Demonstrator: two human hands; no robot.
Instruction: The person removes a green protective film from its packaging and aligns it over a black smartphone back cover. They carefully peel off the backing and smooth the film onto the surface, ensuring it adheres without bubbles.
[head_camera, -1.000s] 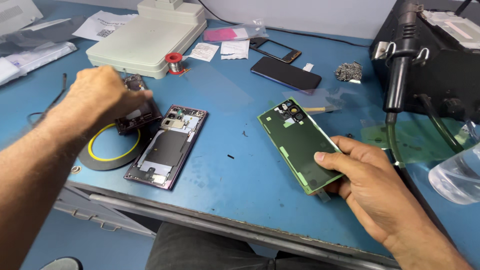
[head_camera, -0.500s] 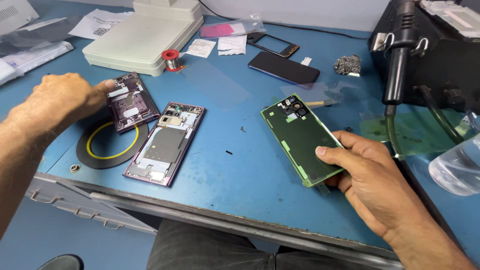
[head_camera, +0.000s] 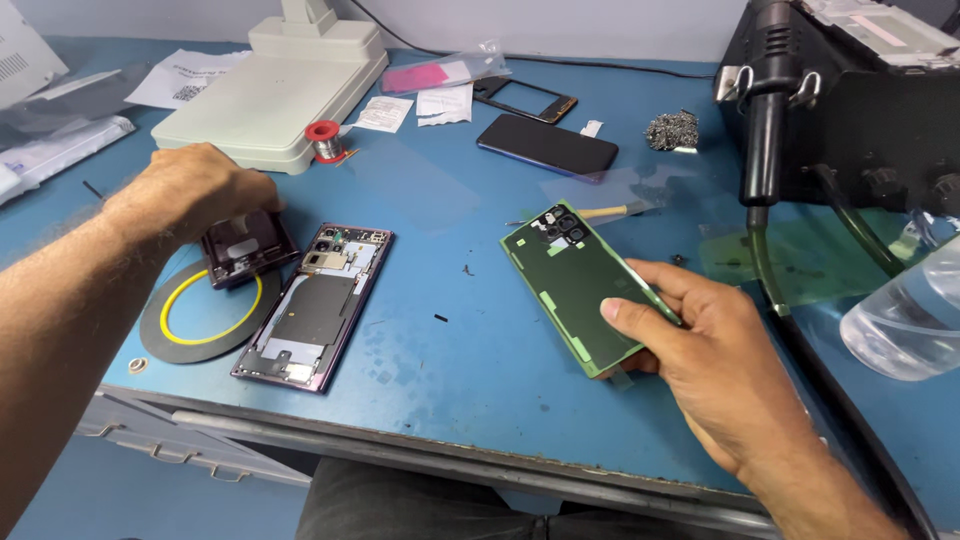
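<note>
The left hand (head_camera: 195, 195) reaches in from the left edge, knuckles up, fingers curled over a small dark module (head_camera: 243, 250), which it grips at its upper edge. The module lies half on a black disc with a yellow ring (head_camera: 190, 320), just left of the opened phone (head_camera: 318, 305). That phone rests flat on the blue table (head_camera: 450, 380), its innards facing up, its lower end near the table's front edge. Behind the left hand stands a cream base (head_camera: 265, 95), with a red solder spool (head_camera: 323, 133) against its front.

Further right, a dark phone (head_camera: 548, 145) lies face down near the back, a steel-wool tuft (head_camera: 672, 130) beside it. The right hand (head_camera: 715, 355) holds the green back cover (head_camera: 578, 285) by its lower right corner, thumb on top, fingers beneath; the cover is tilted, camera holes toward the far left. At the far right sit a black station (head_camera: 860, 110) and a clear bottle (head_camera: 900, 320).

Half a second ago the left hand held the module further left and higher, clear of the phone; now it has come down closer to the phone's top corner. The cover has hardly shifted in the right hand.
</note>
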